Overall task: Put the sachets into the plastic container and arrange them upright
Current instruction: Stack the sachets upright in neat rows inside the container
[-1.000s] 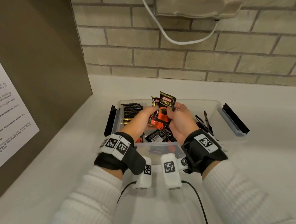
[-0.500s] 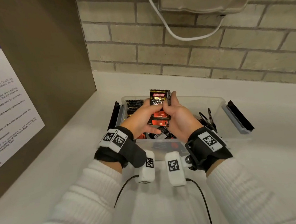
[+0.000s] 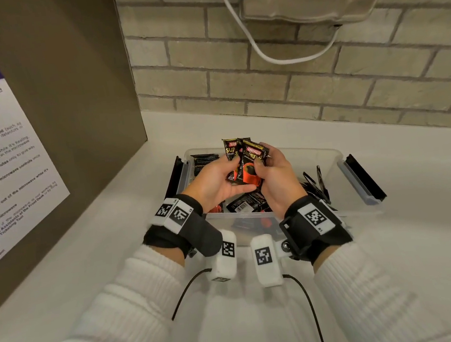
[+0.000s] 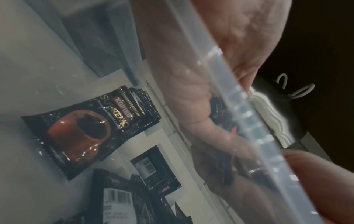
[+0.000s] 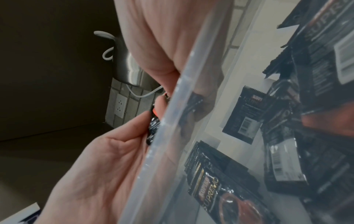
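Head view: both hands are up over the clear plastic container, which sits on the white surface against the brick wall. The left hand and right hand together grip a small bunch of black sachets, at least 2, fanned a bit with the printed fronts facing the camera and held roughly upright above the container. Thumbs are on the front, fingers curled round the back. More sachets lie loose and flat on the container floor, and a row stands on edge at the far left end. A few more stick up at the right end, hard to make out.

Left wrist view: looking through the container wall, a sachet with a red cup lies flat inside, others below it. The hand looks blurry behind the plastic.

Right wrist view: the left hand pinches the dark bunch just above the container rim. Flat sachets show through the wall.
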`<control>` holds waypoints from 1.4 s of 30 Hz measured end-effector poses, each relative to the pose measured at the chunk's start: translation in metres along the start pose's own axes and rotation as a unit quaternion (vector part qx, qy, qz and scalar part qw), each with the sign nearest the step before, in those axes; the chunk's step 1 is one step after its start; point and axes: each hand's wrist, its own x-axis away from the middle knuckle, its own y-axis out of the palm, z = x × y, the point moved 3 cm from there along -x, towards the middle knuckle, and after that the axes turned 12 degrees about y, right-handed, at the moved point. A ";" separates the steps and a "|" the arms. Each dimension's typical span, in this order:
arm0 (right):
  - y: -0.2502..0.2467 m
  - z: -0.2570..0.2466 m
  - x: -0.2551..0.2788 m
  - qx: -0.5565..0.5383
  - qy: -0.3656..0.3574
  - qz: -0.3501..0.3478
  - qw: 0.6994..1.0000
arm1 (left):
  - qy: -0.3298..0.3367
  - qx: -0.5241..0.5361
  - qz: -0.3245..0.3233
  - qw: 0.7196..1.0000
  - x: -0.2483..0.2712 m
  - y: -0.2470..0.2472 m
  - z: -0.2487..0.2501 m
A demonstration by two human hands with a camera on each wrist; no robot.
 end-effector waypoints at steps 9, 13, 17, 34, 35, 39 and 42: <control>0.009 0.003 -0.001 0.108 0.000 0.010 0.994 | -0.012 -0.035 0.007 0.999 0.000 0.002 0.000; 0.004 0.002 -0.002 0.105 -0.011 0.059 0.993 | -0.017 -0.066 0.017 0.998 -0.002 0.003 0.000; 0.004 -0.001 0.003 0.113 -0.045 0.059 0.991 | -0.011 -0.083 0.029 0.996 -0.002 -0.001 0.000; 0.009 0.001 0.010 0.029 0.017 -0.044 0.999 | -0.014 -0.303 0.016 0.953 -0.005 -0.005 -0.002; 0.010 0.000 0.010 0.028 0.018 -0.053 0.998 | -0.014 -0.297 0.019 0.955 -0.006 -0.007 -0.004; 0.017 -0.005 0.007 0.094 0.015 -0.050 0.994 | -0.015 -0.206 0.026 0.978 -0.007 -0.008 -0.004; 0.018 -0.020 0.009 0.272 -0.042 0.008 0.961 | 0.001 -0.161 0.034 0.986 -0.006 -0.007 0.000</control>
